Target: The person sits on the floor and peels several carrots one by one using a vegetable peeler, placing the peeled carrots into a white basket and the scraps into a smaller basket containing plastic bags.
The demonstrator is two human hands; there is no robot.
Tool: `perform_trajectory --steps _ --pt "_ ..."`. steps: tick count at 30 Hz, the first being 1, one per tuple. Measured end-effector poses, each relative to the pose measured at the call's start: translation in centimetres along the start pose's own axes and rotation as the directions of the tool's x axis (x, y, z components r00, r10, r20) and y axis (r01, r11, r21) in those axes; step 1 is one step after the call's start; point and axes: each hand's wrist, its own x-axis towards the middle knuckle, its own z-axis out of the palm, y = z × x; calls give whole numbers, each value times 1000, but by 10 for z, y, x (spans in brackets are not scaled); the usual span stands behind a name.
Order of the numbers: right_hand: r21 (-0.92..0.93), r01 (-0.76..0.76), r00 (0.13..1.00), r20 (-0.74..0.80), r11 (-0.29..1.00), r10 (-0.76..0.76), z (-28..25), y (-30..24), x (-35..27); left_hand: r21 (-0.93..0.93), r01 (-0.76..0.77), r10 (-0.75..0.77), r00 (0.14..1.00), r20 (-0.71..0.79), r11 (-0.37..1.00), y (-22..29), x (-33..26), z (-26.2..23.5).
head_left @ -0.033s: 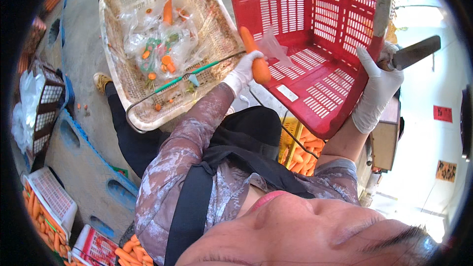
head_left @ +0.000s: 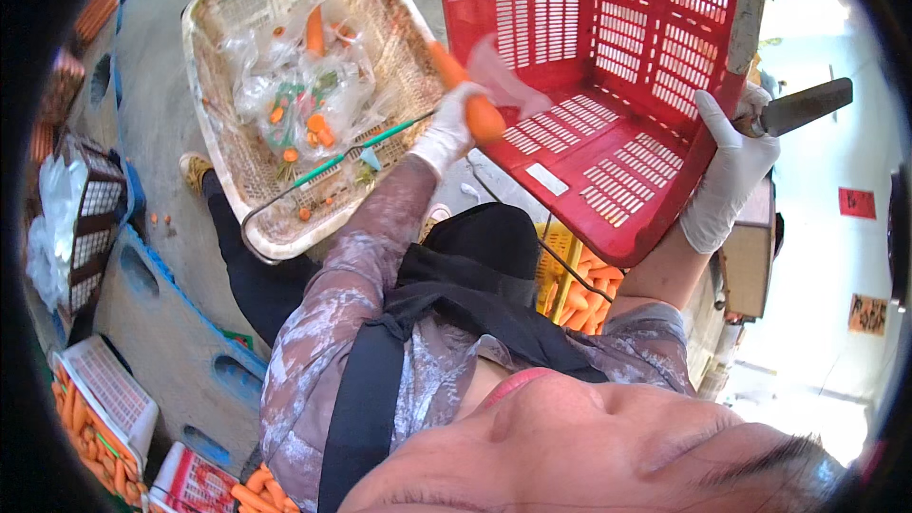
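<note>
My gloved left hand [head_left: 443, 138] grips an orange carrot [head_left: 485, 118], thick end toward the right. A thin clear plastic film [head_left: 506, 83] hangs beside the carrot, over the red crate; whether my hand holds it too, I cannot tell. My gloved right hand [head_left: 724, 176] has its thumb on the side edge of the tilted red crate [head_left: 608, 131]. The same hand grips a knife [head_left: 807, 106], its broad, dark blade pointing right. Left of the red crate, a dirty white crate [head_left: 410, 62] holds crumpled clear plastic bags [head_left: 255, 95] and carrot pieces [head_left: 321, 129].
A hooked rod with a green sleeve [head_left: 328, 166] lies across the white crate. Below the red crate stands a yellow crate [head_left: 555, 261] with carrots [head_left: 587, 299]. More carrot crates [head_left: 114, 385] are at lower left, beside a grey plastic pallet [head_left: 157, 323].
My left hand and the carrot have moved left, toward the white crate. The plastic film now spreads higher beside the carrot. My right hand keeps its grip on the knife.
</note>
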Motion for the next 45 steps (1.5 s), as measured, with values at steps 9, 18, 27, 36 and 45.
perform_trajectory --steps 9,18,27,36,45 --pt "196 -129 979 -132 972 156 -77 107 35 32 -632 624 755 -204 775 206 -38 -63" --pt "211 -225 957 -136 951 256 -97 167 31 580 -120 214 972 -95 806 81 20 11" --pt "152 -224 950 -187 963 250 -116 169 17 633 -217 431 879 -204 743 146 28 16" --pt "175 -183 948 -230 967 221 -122 149 -10 324 627 706 621 340 -708 282 -89 -2" --pt "111 -198 925 -306 974 223 -156 146 -50 700 -460 -191 882 431 -546 24 -5 128"
